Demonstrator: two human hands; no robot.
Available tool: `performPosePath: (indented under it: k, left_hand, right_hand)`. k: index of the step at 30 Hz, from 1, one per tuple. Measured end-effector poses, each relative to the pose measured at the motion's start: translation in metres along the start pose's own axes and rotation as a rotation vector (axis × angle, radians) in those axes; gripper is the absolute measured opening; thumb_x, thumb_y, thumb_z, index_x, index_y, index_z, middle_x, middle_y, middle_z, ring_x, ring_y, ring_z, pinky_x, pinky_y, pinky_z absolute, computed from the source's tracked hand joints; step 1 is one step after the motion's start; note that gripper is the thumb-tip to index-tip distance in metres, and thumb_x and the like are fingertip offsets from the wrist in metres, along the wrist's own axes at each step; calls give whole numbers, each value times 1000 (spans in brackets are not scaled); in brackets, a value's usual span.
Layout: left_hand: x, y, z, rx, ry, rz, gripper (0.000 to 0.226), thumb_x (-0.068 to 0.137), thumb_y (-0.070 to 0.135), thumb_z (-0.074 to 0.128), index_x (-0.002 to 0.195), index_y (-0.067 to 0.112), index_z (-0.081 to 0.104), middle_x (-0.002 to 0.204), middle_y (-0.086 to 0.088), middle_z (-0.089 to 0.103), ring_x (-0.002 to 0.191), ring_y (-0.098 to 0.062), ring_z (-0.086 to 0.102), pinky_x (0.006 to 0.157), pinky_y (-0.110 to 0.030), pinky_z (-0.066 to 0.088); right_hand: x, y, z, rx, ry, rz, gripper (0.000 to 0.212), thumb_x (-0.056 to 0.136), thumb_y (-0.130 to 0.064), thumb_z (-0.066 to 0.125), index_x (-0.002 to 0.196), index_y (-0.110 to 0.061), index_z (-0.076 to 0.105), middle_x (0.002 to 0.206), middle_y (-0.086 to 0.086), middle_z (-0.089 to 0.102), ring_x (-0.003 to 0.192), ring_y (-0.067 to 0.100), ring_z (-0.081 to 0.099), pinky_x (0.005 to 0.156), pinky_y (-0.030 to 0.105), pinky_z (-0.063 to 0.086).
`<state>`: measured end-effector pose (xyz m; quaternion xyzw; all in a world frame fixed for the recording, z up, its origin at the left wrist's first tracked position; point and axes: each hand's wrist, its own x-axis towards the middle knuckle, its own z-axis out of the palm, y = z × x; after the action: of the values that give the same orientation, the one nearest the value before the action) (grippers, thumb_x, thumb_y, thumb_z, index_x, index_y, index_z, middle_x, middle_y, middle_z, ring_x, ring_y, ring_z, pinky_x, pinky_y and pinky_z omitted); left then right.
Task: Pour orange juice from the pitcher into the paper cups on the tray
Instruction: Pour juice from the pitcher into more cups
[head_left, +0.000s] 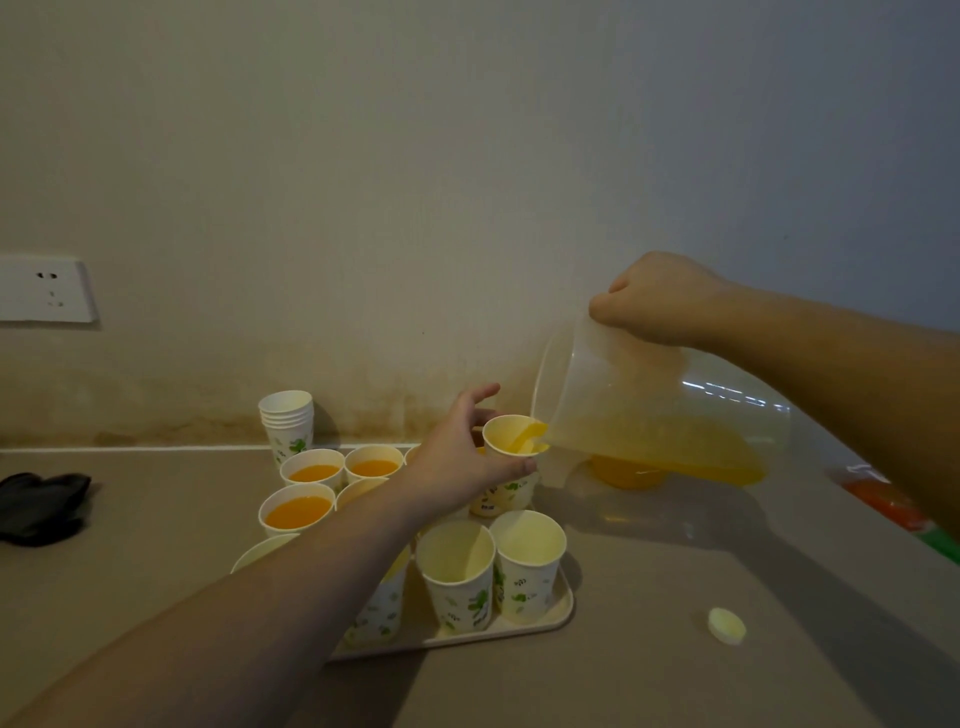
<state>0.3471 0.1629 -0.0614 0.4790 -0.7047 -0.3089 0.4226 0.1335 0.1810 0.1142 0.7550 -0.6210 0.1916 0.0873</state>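
My right hand (660, 299) grips the handle of a clear plastic pitcher (644, 410), tilted left with orange juice pooled at its low side. Juice runs from its spout into a paper cup (511, 449) at the tray's far right. My left hand (457, 457) holds that cup around its side. On the beige tray (563, 610) stand several white paper cups with green leaf prints. Three at the back left hold juice, among them a full cup (297, 512). Two near-right ones, including a cup (457, 571), look empty. My left forearm hides other cups.
A stack of spare cups (287, 423) stands behind the tray by the wall. A black cloth (39, 506) lies at the counter's left. A small pale cap (726, 625) lies right of the tray. An orange and green packet (898, 512) sits at the right edge. A wall socket (44, 288) is on the left.
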Motion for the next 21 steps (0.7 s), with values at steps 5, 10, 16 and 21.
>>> performPosePath:
  k: [5,10,16,21]
  left_hand:
    - [0,1,-1,-10,2,10,101,71,33,93,151,41,31,129,16,56,112,-3,58,97,-34,55]
    - [0,0,0,-7,-4,6,103,71,35,93,152,40,31,129,18,55,114,-6,59,98,-36,55]
    - [0,0,1,-8,-5,-4,103,71,36,93,152,42,30,129,18,55,116,-8,58,100,-39,55]
    - [0,1,3,2,-9,-12,103,71,36,93,152,43,29,128,19,54,113,-6,58,94,-32,54]
  right_hand:
    - [1,0,0,-8,6,9,41,96,-28,50,60,-9,51,70,9,49,71,27,47,54,26,28]
    - [0,0,0,17,11,16,41,94,-27,52,58,-7,50,66,10,46,63,25,45,54,28,29]
    - [-1,0,-1,25,13,33,40,93,-27,52,58,-7,49,64,10,46,61,24,44,53,28,29]
    - [-1,1,0,26,10,41,40,92,-27,52,58,-8,47,64,9,46,61,24,43,53,29,29]
